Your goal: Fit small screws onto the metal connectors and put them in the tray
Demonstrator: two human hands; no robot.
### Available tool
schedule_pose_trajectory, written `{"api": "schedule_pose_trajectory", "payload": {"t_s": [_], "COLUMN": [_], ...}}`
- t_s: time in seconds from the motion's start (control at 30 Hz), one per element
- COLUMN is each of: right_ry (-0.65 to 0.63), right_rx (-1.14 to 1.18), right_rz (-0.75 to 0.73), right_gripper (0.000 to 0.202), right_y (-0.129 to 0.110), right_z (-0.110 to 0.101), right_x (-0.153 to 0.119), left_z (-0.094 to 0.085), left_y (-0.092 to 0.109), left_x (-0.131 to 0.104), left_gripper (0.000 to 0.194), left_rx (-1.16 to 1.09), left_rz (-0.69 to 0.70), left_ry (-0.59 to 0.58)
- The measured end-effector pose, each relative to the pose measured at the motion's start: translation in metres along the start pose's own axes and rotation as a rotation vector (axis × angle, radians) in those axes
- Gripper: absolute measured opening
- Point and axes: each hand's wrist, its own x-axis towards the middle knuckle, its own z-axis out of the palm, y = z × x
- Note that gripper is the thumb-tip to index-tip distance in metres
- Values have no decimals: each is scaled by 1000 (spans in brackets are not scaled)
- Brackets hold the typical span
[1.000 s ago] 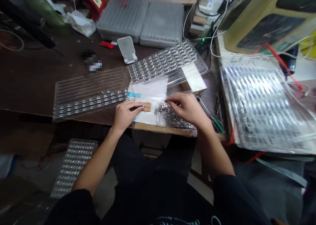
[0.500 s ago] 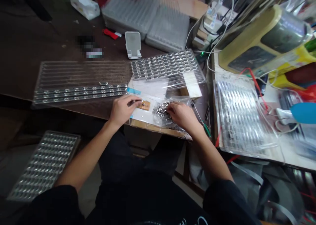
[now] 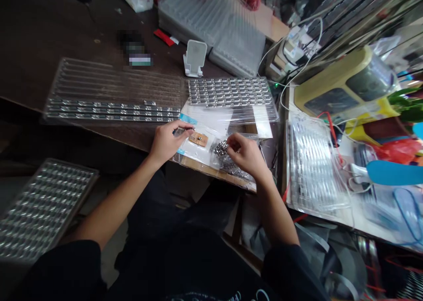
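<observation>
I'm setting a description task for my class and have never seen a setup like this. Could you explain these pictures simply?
There is no machine here: a person works with two bare hands. Every picture comes from one camera on the person's head, looking forward and down.

On the dark table lie a clear tray with rows of parts, a second tray, also partly filled, and a white stand behind.

The left hand is beside a small brown block; its fingertips may hold a tiny part, too small to be sure. The right hand is at a plastic bag of small shiny pieces; whether it holds one is unclear.
</observation>
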Motion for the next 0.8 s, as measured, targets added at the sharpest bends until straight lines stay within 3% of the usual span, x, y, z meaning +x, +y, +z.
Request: {"api": "schedule_pose_trajectory", "payload": {"t_s": [0.2, 0.4, 0.57, 0.7, 0.8], "right_ry": [-4, -47, -91, -106, -100], "right_rx": [100, -9, -286, -268, -90], "right_rz": [-106, -181, -244, -283, -324], "right_gripper": [17, 24, 28, 32, 39], "right_y": [-16, -29, -40, -39, -25], "right_z": [28, 63, 62, 55, 44], "right_x": [32, 47, 36, 34, 30], "left_z": [0, 0, 0, 5, 17], "left_y": [-1, 0, 5, 11, 15], "left_x": [1, 1, 6, 11, 11], "left_gripper": [17, 19, 19, 15, 11], "left_rx": [20, 1, 46, 95, 107], "left_rz": [-11, -35, 11, 32, 45], "left_ry": [-1, 13, 2, 42, 41]}}
